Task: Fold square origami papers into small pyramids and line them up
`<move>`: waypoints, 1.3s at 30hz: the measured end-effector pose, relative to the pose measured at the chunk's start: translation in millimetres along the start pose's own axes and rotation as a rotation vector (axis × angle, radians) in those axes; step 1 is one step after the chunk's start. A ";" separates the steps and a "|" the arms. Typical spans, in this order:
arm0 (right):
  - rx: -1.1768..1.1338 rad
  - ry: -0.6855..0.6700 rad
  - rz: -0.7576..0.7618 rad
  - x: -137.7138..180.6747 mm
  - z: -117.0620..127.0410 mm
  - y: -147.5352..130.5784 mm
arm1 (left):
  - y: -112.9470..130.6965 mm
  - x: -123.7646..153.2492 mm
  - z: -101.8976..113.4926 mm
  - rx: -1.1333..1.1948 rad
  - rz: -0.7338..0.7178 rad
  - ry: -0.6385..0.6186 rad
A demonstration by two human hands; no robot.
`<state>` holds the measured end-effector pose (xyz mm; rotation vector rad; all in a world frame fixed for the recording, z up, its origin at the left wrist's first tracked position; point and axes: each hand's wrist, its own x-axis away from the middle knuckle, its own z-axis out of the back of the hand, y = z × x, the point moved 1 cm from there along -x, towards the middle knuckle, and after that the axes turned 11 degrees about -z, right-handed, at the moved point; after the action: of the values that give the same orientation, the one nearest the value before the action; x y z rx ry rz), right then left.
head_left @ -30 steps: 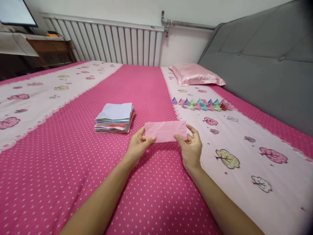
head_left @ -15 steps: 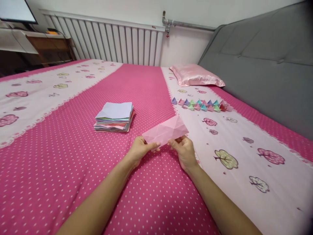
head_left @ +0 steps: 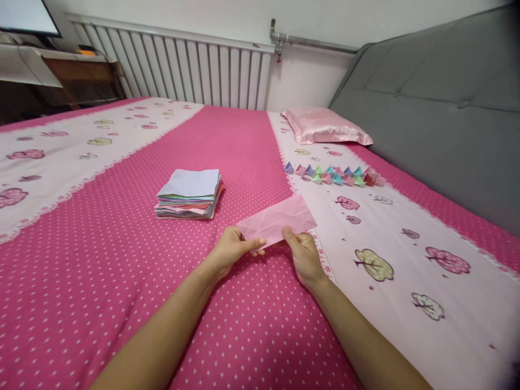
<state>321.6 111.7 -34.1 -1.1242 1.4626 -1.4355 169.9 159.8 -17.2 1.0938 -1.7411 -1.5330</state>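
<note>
A folded pink paper (head_left: pixel 278 219), a creased rectangle tilted up to the right, is held just above the bed by both hands. My left hand (head_left: pixel 233 248) pinches its near left corner, thumb on top. My right hand (head_left: pixel 303 254) pinches the near edge at the middle. A stack of coloured paper squares (head_left: pixel 189 193) lies on the pink dotted sheet to the left of my hands. A row of several small folded paper shapes (head_left: pixel 333 174) in mixed colours sits beyond, to the right.
The bed is covered by a pink polka-dot sheet (head_left: pixel 101 254) with pale tree-print bands. A pink satin pillow (head_left: pixel 325 125) lies by the grey headboard (head_left: pixel 439 103). A white radiator (head_left: pixel 182 67) lines the far wall, a desk with a screen far left.
The pink paper went from a level rectangle held at both ends to a tilted one. Both hands shifted to its near edge, closer together, and the right hand moved left.
</note>
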 end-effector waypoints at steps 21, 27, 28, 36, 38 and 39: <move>-0.250 0.170 -0.043 -11.0 14.4 -8.3 | 3.0 -9.1 8.7 0.288 -0.147 0.363; -0.260 0.070 -0.118 -2.7 2.5 -6.7 | 2.4 0.2 -1.6 0.396 -0.167 0.175; -0.267 0.059 -0.131 -2.0 1.3 -6.3 | 3.6 1.4 -1.9 0.430 -0.187 0.161; -0.242 0.021 -0.161 1.8 -3.8 -6.7 | 6.0 1.4 -6.6 0.508 -0.214 0.018; -0.206 -0.058 -0.155 4.5 -7.0 -7.0 | -0.5 1.6 -8.2 0.427 -0.168 0.056; -0.187 -0.103 -0.150 5.7 -8.5 -6.9 | -3.6 1.8 -8.4 0.397 -0.143 0.095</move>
<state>312.3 109.1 -26.5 -1.4295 1.4890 -1.3394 176.8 153.9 -19.4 1.4868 -1.9874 -1.2177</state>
